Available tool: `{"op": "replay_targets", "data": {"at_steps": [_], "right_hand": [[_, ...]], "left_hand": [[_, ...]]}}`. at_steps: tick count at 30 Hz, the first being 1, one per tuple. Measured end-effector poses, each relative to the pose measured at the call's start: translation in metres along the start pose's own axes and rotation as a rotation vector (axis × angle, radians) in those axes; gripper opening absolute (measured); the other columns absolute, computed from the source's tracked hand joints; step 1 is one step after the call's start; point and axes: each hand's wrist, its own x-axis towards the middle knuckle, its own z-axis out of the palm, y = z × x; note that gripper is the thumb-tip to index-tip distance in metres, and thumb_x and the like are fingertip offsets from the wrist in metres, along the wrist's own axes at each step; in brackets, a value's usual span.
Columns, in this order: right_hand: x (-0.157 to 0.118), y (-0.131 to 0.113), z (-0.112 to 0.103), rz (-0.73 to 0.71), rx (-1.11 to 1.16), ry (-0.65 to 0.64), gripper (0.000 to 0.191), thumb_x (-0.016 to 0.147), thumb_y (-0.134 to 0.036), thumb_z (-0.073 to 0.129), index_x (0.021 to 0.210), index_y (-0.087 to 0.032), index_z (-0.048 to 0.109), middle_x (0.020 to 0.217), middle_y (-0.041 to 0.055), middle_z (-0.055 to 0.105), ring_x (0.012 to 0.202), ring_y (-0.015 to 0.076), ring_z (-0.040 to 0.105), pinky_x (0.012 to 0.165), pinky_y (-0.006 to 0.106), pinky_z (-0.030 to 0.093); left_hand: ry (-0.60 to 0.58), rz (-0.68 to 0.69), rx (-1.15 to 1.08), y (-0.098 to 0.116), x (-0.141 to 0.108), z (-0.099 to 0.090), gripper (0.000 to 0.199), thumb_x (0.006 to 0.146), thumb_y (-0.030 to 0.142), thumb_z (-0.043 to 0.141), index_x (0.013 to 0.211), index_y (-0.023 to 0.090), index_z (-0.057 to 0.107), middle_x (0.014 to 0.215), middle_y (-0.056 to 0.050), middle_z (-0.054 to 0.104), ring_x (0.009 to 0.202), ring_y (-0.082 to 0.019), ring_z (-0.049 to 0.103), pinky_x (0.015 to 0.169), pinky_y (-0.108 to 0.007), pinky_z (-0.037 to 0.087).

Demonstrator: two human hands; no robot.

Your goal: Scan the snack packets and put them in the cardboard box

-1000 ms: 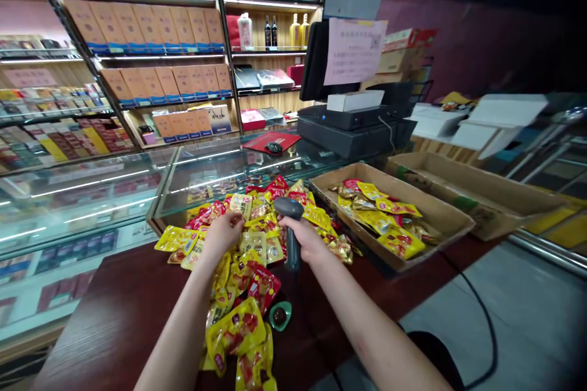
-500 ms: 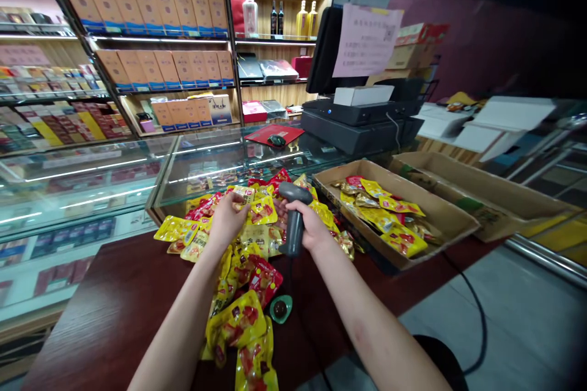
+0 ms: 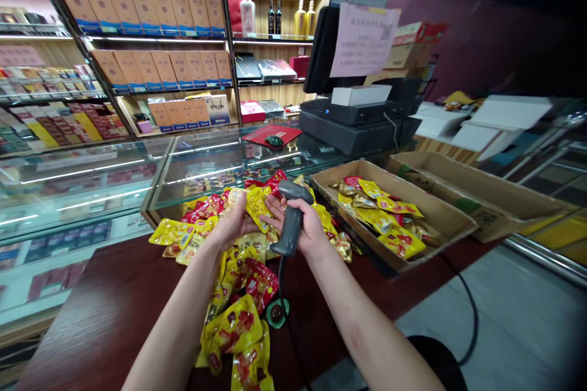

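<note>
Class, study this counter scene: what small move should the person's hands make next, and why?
Probably turn the yellow packet in the left hand toward the scanner in the right hand: the two are close, but no barcode shows facing it.

- 1 left hand (image 3: 232,224)
- 1 right hand (image 3: 308,229)
- 1 handheld barcode scanner (image 3: 291,220)
- 2 cardboard trays (image 3: 428,211)
- 1 computer mouse (image 3: 274,141)
- 2 dark wine bottles (image 3: 274,18)
- 2 gold bottles (image 3: 305,19)
- yellow-and-red snack packets (image 3: 233,330), too many to count
</note>
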Motion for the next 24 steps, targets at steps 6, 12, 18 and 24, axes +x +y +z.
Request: {"op": "replay_targets", "data": {"at_steps": [6,12,18,24], "right_hand": [[-0.028,0.001,0.017,-0.056,-0.284,0.053,0.011,0.068,-0.016,0.06,0.079,-0.016,0.057,0.089,0.0079,0.068,0.087,0.0214,0.067,0.073,0.035,0.057],[-0.069,0.018,0.025,0.004,-0.736,0.071,0.023,0.065,-0.031,0.069,0.078,-0.016,0.058,0.079,0.004,0.067,0.047,0.0124,0.059,0.039,0.023,0.046],[-0.073,0.043,0.012,0.003,-0.952,0.08,0.013,0.071,-0.03,0.063,0.069,-0.018,0.057,0.047,-0.0023,0.056,0.035,0.0104,0.048,0.037,0.023,0.038],[-0.069,0.049,0.006,-0.032,-1.027,0.084,0.014,0.074,-0.03,0.06,0.065,-0.02,0.056,0.042,-0.0028,0.052,0.034,0.011,0.045,0.037,0.024,0.035]], "left_hand": [[0.199,0.094,0.219,-0.005,0.007,-0.008,0.037,0.06,0.046,0.076,0.069,0.014,0.06,0.065,-0.001,0.061,0.06,-0.012,0.059,0.062,-0.025,0.051],[0.28,0.209,0.307,-0.001,0.009,-0.015,0.042,0.061,0.054,0.072,0.075,0.016,0.061,0.064,0.003,0.055,0.05,-0.006,0.047,0.051,-0.019,0.044],[0.285,0.219,0.257,-0.003,0.01,-0.015,0.043,0.058,0.052,0.075,0.076,0.015,0.062,0.07,0.001,0.059,0.056,-0.007,0.05,0.055,-0.02,0.046],[0.261,0.25,0.231,0.003,0.005,-0.01,0.042,0.058,0.052,0.075,0.072,0.015,0.062,0.062,0.004,0.055,0.05,-0.005,0.046,0.049,-0.018,0.04]]}}
